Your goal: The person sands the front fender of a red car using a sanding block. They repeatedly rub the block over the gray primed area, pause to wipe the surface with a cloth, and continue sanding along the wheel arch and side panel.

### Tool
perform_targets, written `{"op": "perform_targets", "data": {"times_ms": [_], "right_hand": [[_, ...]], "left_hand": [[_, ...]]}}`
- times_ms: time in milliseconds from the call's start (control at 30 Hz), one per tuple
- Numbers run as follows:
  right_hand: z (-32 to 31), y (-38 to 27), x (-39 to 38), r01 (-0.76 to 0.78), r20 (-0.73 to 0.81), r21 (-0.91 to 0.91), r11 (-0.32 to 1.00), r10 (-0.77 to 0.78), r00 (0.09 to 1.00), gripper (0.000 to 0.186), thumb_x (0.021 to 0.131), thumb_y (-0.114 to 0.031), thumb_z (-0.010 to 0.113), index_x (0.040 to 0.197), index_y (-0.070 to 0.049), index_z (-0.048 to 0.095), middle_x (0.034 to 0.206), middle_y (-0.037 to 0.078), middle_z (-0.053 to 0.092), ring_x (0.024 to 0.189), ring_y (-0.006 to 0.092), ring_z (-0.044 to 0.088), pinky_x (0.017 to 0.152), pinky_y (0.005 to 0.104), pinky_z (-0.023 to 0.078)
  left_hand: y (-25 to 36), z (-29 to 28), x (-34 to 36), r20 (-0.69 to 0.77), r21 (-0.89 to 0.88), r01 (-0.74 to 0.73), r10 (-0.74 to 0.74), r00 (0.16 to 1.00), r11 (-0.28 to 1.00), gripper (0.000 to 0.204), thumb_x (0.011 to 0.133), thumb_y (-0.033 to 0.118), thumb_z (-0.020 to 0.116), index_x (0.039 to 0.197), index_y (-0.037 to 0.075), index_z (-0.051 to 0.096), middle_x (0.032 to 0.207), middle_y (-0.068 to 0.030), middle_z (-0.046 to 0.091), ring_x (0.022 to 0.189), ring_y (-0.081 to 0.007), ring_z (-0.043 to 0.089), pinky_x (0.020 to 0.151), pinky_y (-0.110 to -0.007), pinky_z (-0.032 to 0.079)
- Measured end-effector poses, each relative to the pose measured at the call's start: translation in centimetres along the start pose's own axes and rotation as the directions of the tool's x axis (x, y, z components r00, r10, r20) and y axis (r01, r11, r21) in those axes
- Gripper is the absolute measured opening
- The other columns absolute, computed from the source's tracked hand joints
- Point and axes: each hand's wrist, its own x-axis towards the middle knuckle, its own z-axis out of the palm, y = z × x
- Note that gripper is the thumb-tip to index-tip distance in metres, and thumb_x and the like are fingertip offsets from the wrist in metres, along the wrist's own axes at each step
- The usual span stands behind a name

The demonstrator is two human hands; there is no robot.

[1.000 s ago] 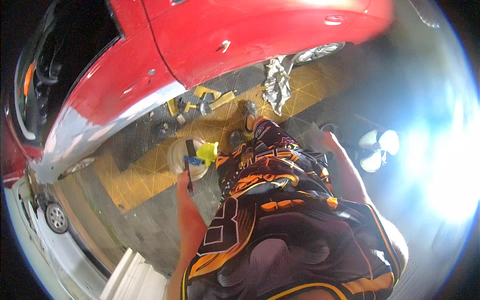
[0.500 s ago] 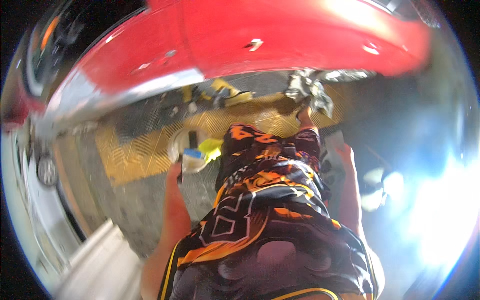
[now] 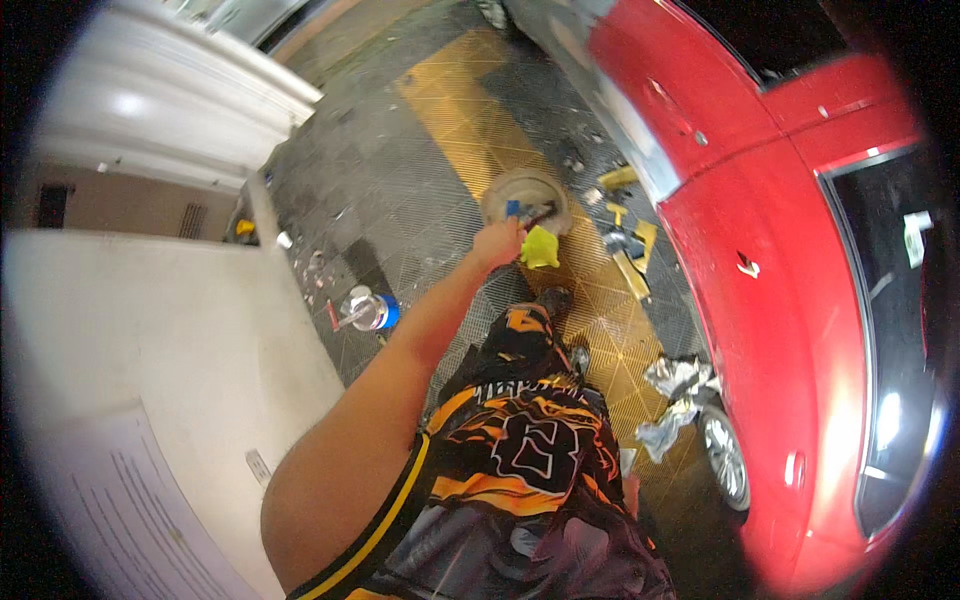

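My left hand (image 3: 498, 242) grips a dark tool (image 3: 536, 221) with a blue piece (image 3: 513, 207) beside it, over a round pale plate or container (image 3: 505, 188); whether I hold that too is unclear. A yellow-green cloth (image 3: 540, 250) hangs just below my fingers. What may be my right hand (image 3: 630, 490) barely shows beside my patterned shirt, near a pale flat piece; its fingers are hidden.
A red car (image 3: 760, 350) with grey patches stands along the right. A white panel (image 3: 150, 330) borders the left. On the tiled floor lie yellow scraps (image 3: 630, 270), crumpled foil or paper (image 3: 670, 380) and a blue-and-white can (image 3: 375, 310).
My view has swung leftward, so the car now runs down the right side. My left hand and its tool appear higher and centred; my right hand has become mostly hidden.
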Motion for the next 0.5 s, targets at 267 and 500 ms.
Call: {"op": "perform_targets", "data": {"times_ms": [267, 500], "right_hand": [[-10.6, -13.7, 7.5, 0.198, 0.018, 0.048, 0.979, -0.2, 0.98, 0.084, 0.076, -0.027, 0.084, 0.143, 0.004, 0.045, 0.135, 0.021, 0.056, 0.122, 0.0327, 0.055, 0.099, 0.0506, 0.044], [-8.7, -30.3, 9.4, 0.202, 0.024, -0.086, 0.976, -0.2, 0.979, 0.099, 0.075, -0.036, 0.085, 0.151, 0.0, 0.032, 0.155, 0.019, 0.036, 0.136, 0.0383, 0.041, 0.107, 0.0543, 0.037]], "left_hand": [[-11.2, -1.0, -11.6, -0.062, -0.224, 0.406, -0.428, 0.901, 0.886, 0.042, 0.097, 0.039, 0.052, 0.117, 0.003, 0.058, 0.108, -0.0245, 0.068, 0.1, -0.043, 0.066, 0.086, -0.055, 0.05], [-23.2, -0.4, -17.8, -0.035, -0.576, 0.516, -0.65, 0.759, 0.634, 0.045, 0.097, 0.04, 0.051, 0.11, -0.002, 0.062, 0.11, -0.027, 0.066, 0.106, -0.0449, 0.062, 0.089, -0.05, 0.047]]}}
